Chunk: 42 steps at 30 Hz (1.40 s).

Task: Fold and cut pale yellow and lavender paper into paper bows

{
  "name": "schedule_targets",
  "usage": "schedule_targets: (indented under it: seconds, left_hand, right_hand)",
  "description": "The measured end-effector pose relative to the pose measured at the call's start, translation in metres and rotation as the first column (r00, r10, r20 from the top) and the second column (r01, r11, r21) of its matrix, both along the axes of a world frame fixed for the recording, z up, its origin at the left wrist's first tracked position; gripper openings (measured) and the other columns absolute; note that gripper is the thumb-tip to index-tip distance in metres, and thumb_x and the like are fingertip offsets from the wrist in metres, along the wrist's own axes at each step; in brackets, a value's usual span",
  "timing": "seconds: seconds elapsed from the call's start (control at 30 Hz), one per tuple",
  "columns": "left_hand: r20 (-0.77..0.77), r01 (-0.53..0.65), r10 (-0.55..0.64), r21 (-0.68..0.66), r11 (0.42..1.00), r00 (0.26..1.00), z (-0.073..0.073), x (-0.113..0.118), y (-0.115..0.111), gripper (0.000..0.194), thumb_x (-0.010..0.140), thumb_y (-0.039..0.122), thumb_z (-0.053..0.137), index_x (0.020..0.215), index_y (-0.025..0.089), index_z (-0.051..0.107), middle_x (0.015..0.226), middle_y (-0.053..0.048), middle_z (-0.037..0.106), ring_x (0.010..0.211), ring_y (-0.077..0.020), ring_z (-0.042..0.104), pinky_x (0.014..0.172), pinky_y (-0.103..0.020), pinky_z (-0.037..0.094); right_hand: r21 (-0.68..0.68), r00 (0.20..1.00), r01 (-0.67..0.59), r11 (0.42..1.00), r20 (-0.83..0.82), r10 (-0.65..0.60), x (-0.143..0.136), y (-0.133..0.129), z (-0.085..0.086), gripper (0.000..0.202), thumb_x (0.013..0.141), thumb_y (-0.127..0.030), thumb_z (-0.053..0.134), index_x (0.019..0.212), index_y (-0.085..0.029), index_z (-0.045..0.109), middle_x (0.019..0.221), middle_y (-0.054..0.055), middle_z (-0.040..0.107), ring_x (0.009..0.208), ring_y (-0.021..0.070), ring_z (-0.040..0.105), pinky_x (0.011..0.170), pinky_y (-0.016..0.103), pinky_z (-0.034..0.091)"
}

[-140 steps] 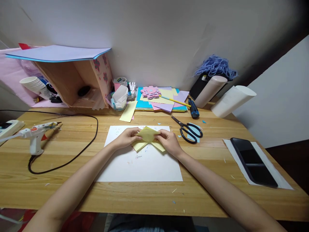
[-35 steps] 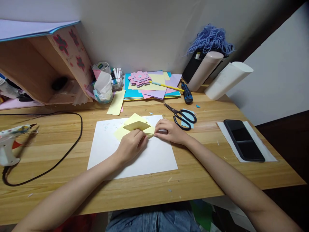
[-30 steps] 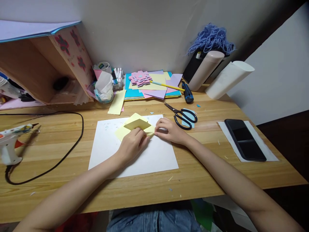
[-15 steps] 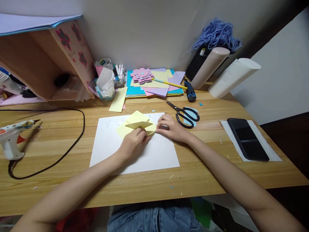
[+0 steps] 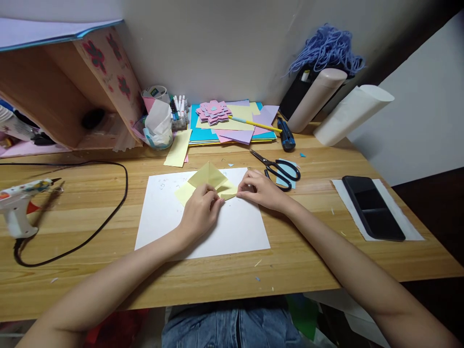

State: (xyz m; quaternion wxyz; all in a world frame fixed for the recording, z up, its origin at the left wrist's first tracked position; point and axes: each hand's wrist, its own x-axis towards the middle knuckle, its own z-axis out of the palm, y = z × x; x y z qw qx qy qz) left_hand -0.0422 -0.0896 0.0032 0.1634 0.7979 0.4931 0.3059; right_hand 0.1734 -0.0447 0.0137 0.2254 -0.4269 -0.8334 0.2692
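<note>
A folded yellow paper (image 5: 208, 175) lies over a white sheet (image 5: 232, 231) on the wooden table, with one flap standing up at its back. My left hand (image 5: 201, 209) presses on its near side, fingers bent around the folded layers. The right corner of the yellow paper is pinched between the thumb and fingers of my right hand (image 5: 258, 189). Part of the folds is hidden beneath my left hand. Black-handled scissors (image 5: 271, 169) lie just behind my right hand, partly over a blue paper piece (image 5: 292, 168).
To the left lies a glue gun (image 5: 18, 208) with a looping black cable (image 5: 125, 193). A phone (image 5: 372, 208) is at the right. Behind are coloured papers (image 5: 203, 137), a pink paper flower (image 5: 213, 112), a blue cutter (image 5: 286, 135), paper rolls (image 5: 355, 113) and a decorated box (image 5: 123, 96).
The yellow flap has swung up and back, showing its broad face. My left hand has shifted slightly, while my right hand stays at the paper's right corner.
</note>
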Motion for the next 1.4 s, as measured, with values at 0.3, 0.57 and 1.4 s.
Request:
schedule_targets:
  seconds: [0.3,0.57,1.4]
  left_hand:
    - [-0.079,-0.095,0.097,0.027,0.995,0.992,0.002,0.008,-0.001,0.016,0.085,0.024,0.049,0.072,0.015,0.053,0.094,-0.010,0.052,0.080,-0.0188,0.053,0.065,-0.035,0.049]
    - [-0.137,-0.096,0.112,0.121,0.988,0.984,0.000,0.008,0.000,0.018,0.085,0.027,0.048,0.073,0.015,0.054,0.097,-0.012,0.053,0.076,-0.0187,0.052,0.058,-0.034,0.047]
    - [-0.243,-0.130,0.158,0.125,0.984,0.957,0.001,0.010,0.001,0.019,0.083,0.025,0.050,0.067,0.016,0.052,0.097,-0.011,0.054,0.083,-0.0205,0.049,0.067,-0.035,0.045]
  right_hand:
    - [0.029,0.985,0.106,0.994,0.134,-0.108,-0.007,-0.006,-0.001,0.013,0.081,-0.030,0.062,0.072,-0.020,0.061,0.079,0.004,0.057,0.086,0.0225,0.049,0.079,0.038,0.037]
    - [0.077,0.972,0.144,0.987,0.174,-0.156,-0.010,-0.006,-0.004,0.016,0.080,-0.032,0.063,0.069,-0.020,0.060,0.079,0.006,0.058,0.085,0.0242,0.050,0.078,0.041,0.037]
    - [-0.109,0.915,0.374,0.921,0.208,-0.347,-0.017,-0.006,0.001,0.018,0.071,-0.037,0.064,0.063,-0.020,0.065,0.074,0.003,0.057,0.084,0.0233,0.048,0.078,0.037,0.032]
